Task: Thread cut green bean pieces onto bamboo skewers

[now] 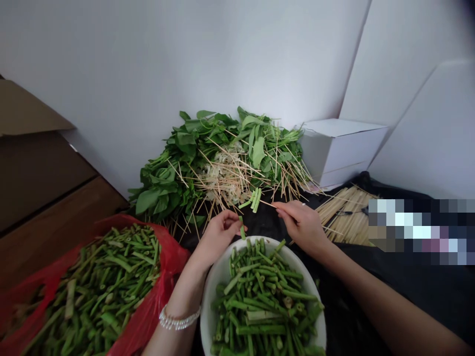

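Observation:
Pinched between the fingers of my left hand point(221, 231) is a short green stem piece point(242, 228), just above the far rim of a white bowl point(208, 301). My right hand point(301, 223) grips a thin wooden skewer point(267, 203) near one end. Several cut green stem pieces point(255, 200) are threaded side by side on the skewer's other end, which points left. The two hands are apart, with the skewered pieces beyond my left fingertips. Cut green stems point(260, 291) fill the bowl below my hands.
A red plastic bag point(172, 247) of cut stems stands at left. Against the wall lies a heap of skewered leafy greens point(185, 143) with pale pieces point(226, 168). Bare skewers point(345, 212) lie at right near a white box point(341, 148). A brown carton point(33, 163) is far left.

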### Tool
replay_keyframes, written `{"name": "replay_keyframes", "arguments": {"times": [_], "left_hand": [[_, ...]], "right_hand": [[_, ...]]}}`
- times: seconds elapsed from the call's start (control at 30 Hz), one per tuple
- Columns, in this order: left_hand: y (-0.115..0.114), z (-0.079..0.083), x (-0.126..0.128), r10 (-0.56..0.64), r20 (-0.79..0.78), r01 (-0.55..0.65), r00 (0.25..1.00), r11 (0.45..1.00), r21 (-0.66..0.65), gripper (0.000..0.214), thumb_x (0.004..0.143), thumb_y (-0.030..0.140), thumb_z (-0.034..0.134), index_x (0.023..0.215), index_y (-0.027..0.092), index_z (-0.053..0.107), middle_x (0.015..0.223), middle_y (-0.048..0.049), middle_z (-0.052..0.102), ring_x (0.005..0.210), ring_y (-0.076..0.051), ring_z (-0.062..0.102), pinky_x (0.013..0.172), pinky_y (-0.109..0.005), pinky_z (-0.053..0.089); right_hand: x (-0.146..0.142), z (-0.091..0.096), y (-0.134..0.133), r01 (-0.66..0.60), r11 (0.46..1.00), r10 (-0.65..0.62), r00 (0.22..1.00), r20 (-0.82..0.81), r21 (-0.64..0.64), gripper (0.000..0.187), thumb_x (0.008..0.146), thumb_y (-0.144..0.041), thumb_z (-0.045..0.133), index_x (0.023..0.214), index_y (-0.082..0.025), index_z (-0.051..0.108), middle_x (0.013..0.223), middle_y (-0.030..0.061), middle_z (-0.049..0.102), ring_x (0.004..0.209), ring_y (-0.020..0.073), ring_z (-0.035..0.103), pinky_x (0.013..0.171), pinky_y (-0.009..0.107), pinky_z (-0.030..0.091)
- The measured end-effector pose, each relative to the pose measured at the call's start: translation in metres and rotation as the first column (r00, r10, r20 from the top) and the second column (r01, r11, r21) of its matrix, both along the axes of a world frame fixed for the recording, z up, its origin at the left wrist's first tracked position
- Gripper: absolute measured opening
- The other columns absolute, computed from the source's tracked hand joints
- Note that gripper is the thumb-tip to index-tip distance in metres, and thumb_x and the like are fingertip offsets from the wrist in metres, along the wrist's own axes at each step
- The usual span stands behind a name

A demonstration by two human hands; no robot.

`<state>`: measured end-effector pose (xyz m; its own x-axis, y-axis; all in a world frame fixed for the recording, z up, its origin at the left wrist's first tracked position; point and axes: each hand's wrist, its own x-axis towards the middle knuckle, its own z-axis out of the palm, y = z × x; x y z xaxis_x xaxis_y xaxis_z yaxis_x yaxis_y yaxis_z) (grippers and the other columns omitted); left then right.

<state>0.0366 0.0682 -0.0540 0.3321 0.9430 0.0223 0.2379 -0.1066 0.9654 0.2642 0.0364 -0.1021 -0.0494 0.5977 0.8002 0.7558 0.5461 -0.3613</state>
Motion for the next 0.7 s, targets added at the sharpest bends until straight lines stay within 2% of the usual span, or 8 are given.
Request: {"name": "replay_keyframes", "arguments": {"times": [0.07, 0.13, 0.2, 0.27, 0.4, 0.7], "left_hand": [[0.0052, -0.0035, 0.0006, 0.111, 0.198, -0.090, 0.974, 0.990, -0.110, 0.019, 0.073, 0.028, 0.074, 0.082, 0.016, 0.063, 0.070, -0.0027, 0.073, 0.060, -0.011, 0.062, 0.058, -0.020, 0.045], [0.0089, -0.0058, -0.0012, 0.221, 0.331, -0.150, 0.917, 0.962, -0.227, 0.025, 0.069, 0.025, 0.079, 0.087, 0.014, 0.066, 0.071, -0.0024, 0.074, 0.061, -0.010, 0.064, 0.057, -0.018, 0.046], [0.0107, -0.0065, -0.0045, 0.276, 0.419, -0.148, 0.865, 0.938, -0.313, 0.030, 0.066, 0.021, 0.083, 0.092, 0.013, 0.069, 0.073, -0.0030, 0.075, 0.063, -0.010, 0.066, 0.059, -0.018, 0.049], [0.0111, -0.0060, -0.0071, 0.266, 0.475, -0.101, 0.839, 0.934, -0.344, 0.034, 0.064, 0.017, 0.085, 0.095, 0.012, 0.071, 0.077, -0.0053, 0.076, 0.068, -0.011, 0.068, 0.062, -0.018, 0.052], [0.0105, -0.0054, -0.0075, 0.207, 0.518, -0.022, 0.830, 0.940, -0.341, 0.037, 0.061, 0.014, 0.087, 0.095, 0.011, 0.073, 0.083, -0.0083, 0.077, 0.073, -0.014, 0.070, 0.068, -0.021, 0.056], [0.0113, -0.0057, -0.0063, 0.244, 0.497, -0.067, 0.833, 0.935, -0.349, 0.036, 0.054, 0.017, 0.091, 0.087, 0.013, 0.077, 0.078, -0.0064, 0.078, 0.066, -0.010, 0.068, 0.061, -0.017, 0.053]], "right_hand": [[-0.0003, -0.0004, 0.0000, -0.016, 1.000, 0.016, 1.000, 0.023, 0.005, 0.023, 0.095, -0.019, 0.049, 0.109, -0.017, 0.068, 0.083, 0.0047, 0.068, 0.078, 0.0169, 0.058, 0.072, 0.030, 0.046], [-0.0009, -0.0007, 0.0000, -0.040, 0.999, 0.039, 0.997, 0.061, 0.015, 0.024, 0.095, -0.018, 0.048, 0.110, -0.016, 0.067, 0.083, 0.0049, 0.068, 0.078, 0.0169, 0.056, 0.072, 0.030, 0.045], [-0.0018, -0.0011, -0.0001, -0.056, 0.998, 0.053, 0.992, 0.118, 0.024, 0.025, 0.096, -0.017, 0.047, 0.111, -0.016, 0.067, 0.082, 0.0048, 0.068, 0.077, 0.0170, 0.054, 0.072, 0.031, 0.043], [-0.0033, -0.0014, -0.0005, -0.051, 0.998, 0.044, 0.982, 0.184, 0.033, 0.026, 0.095, -0.015, 0.047, 0.111, -0.016, 0.067, 0.080, 0.0042, 0.067, 0.077, 0.0173, 0.053, 0.071, 0.032, 0.040], [-0.0070, -0.0013, -0.0026, -0.020, 0.998, 0.002, 0.963, 0.270, 0.063, 0.025, 0.094, -0.013, 0.049, 0.109, -0.017, 0.068, 0.076, 0.0034, 0.065, 0.077, 0.0180, 0.049, 0.069, 0.034, 0.034], [-0.0085, -0.0016, -0.0040, -0.001, 0.997, -0.018, 0.963, 0.269, 0.071, 0.026, 0.095, -0.014, 0.047, 0.109, -0.017, 0.068, 0.075, 0.0030, 0.064, 0.077, 0.0178, 0.047, 0.071, 0.034, 0.031]]}}
